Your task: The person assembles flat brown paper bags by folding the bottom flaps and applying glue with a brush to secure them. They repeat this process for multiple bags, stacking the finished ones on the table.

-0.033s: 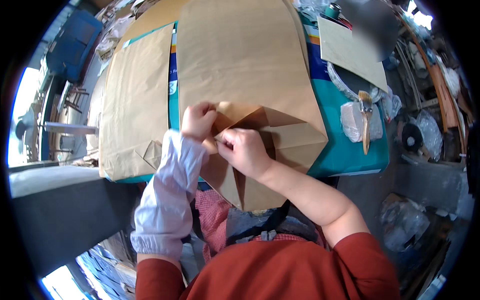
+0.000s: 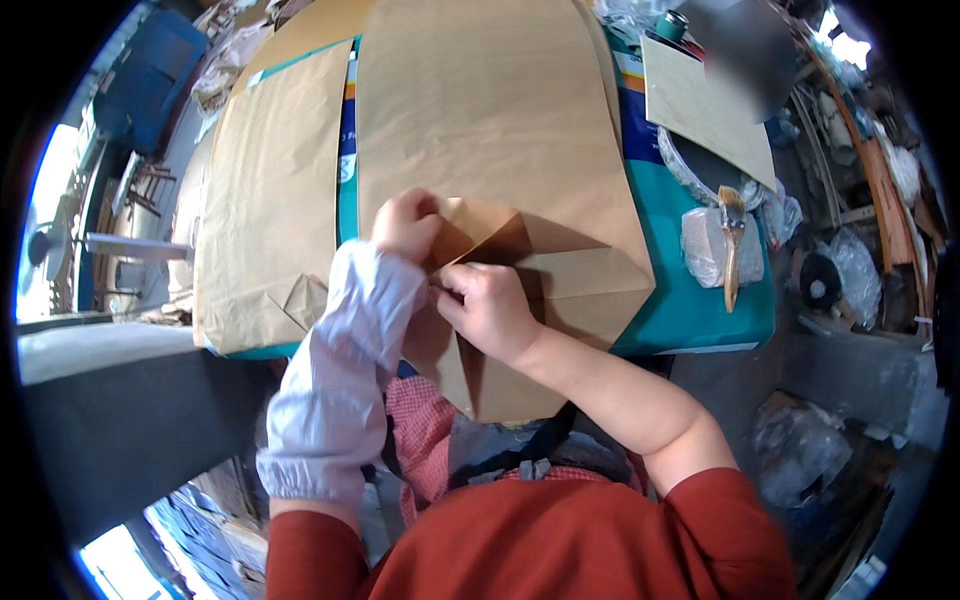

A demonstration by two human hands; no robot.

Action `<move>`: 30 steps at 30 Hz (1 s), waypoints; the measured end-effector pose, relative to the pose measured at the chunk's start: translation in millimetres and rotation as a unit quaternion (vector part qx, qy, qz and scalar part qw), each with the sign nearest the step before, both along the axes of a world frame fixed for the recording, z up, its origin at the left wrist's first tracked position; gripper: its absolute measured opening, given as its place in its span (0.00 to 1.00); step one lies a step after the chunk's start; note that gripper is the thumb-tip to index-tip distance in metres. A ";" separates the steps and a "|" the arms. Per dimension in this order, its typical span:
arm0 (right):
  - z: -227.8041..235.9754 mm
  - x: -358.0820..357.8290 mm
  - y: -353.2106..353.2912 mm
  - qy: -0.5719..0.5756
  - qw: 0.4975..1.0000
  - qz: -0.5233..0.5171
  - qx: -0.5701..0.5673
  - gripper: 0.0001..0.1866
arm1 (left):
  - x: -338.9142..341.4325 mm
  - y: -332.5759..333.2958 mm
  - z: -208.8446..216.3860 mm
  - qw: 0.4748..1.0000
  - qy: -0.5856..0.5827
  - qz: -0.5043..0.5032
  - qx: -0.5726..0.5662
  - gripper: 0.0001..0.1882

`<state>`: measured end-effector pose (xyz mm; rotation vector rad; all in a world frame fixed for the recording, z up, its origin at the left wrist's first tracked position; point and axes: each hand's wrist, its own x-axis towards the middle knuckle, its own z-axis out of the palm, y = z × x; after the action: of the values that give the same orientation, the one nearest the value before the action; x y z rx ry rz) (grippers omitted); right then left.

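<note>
A large brown paper bag (image 2: 490,120) lies lengthwise before me, its near end spread into creased folds and flaps. My left hand (image 2: 406,226), with a pale sleeve cover on the forearm, is closed on the paper at the left of these folds. Just nearer to me and to the right, my right hand (image 2: 490,308) pinches the paper between thumb and fingers. One flap of the bag hangs toward my lap over the table's front edge. The fingertips of my left hand are partly hidden.
To the left lies another brown paper bag (image 2: 270,190) with a folded end. On the teal table cover (image 2: 690,325) at right are a brush (image 2: 731,245) on a wrapped block (image 2: 702,250), a tape roll (image 2: 678,175) and a pale board (image 2: 700,105). A dark-capped bottle (image 2: 672,25) stands behind.
My left hand has shifted slightly away from me and to the right, along with its forearm. My right hand has stayed nearly in place on the folds.
</note>
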<state>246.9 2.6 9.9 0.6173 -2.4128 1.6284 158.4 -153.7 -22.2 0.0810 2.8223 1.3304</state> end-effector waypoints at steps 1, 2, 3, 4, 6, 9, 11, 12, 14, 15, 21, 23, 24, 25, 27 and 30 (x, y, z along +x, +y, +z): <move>-4.6 3.6 1.2 0.016 0.999 0.005 0.050 0.06 | -9.8 11.9 -2.7 0.999 -0.005 -0.028 -0.036 0.12; -6.9 5.6 4.7 0.034 0.994 0.009 0.100 0.06 | -10.3 22.0 -4.5 0.992 -0.036 -0.034 -0.114 0.12; 4.0 -0.4 24.6 0.055 0.977 0.003 0.205 0.05 | -15.0 37.6 -5.0 0.993 -0.047 -0.047 -0.096 0.12; 29.5 -4.7 30.9 0.077 0.957 0.007 0.278 0.04 | -12.0 30.5 6.2 0.991 -0.063 -0.049 -0.108 0.11; 60.5 -27.1 43.2 0.160 0.936 -0.024 0.312 0.04 | -9.7 19.2 27.9 0.981 -0.152 -0.108 -0.051 0.15; 60.0 -71.8 68.4 0.305 0.889 0.090 0.329 0.02 | -15.9 20.7 31.8 0.986 -0.123 -0.104 -0.039 0.15; 60.2 -63.4 67.3 0.290 0.832 0.200 0.428 0.01 | -24.1 19.1 25.6 0.989 -0.082 -0.091 -0.078 0.14; 55.1 -52.9 69.9 0.273 0.795 0.256 0.477 0.01 | -21.8 26.5 26.2 0.989 -0.068 -0.084 -0.102 0.14; 29.1 -19.3 74.1 0.286 0.772 0.295 0.484 0.04 | -14.1 36.0 26.6 0.987 -0.053 -0.066 -0.139 0.13; 22.9 -4.4 78.4 0.248 0.772 0.299 0.504 0.03 | -12.8 38.5 27.3 0.985 -0.049 -0.056 -0.154 0.13; 56.3 1.3 76.3 -0.060 0.715 0.171 0.675 0.20 | 46.5 62.8 31.0 0.882 0.198 -0.241 -0.353 0.10; 54.3 -18.8 65.5 -0.137 0.708 0.219 0.657 0.20 | 80.3 86.7 43.3 0.865 -0.082 -0.319 -0.378 0.10; 50.2 -25.7 62.4 -0.177 0.700 0.239 0.649 0.20 | 83.8 94.1 75.7 0.805 -0.220 -0.377 -0.401 0.11; 41.1 -26.2 51.9 -0.156 0.700 0.233 0.657 0.24 | 85.4 91.1 95.8 0.813 -0.297 -0.299 -0.403 0.13; 40.4 -26.9 49.4 -0.206 0.670 0.189 0.687 0.25 | 79.8 89.2 107.5 0.830 -0.340 -0.208 -0.389 0.15; 30.3 -17.5 72.7 -0.218 0.659 0.135 0.707 0.31 | 85.3 46.1 91.4 0.880 -0.208 -0.225 -0.363 0.16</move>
<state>229.4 75.2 40.2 0.7555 -3.7087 -0.6336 243.7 -107.6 69.1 0.3556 2.4979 0.1310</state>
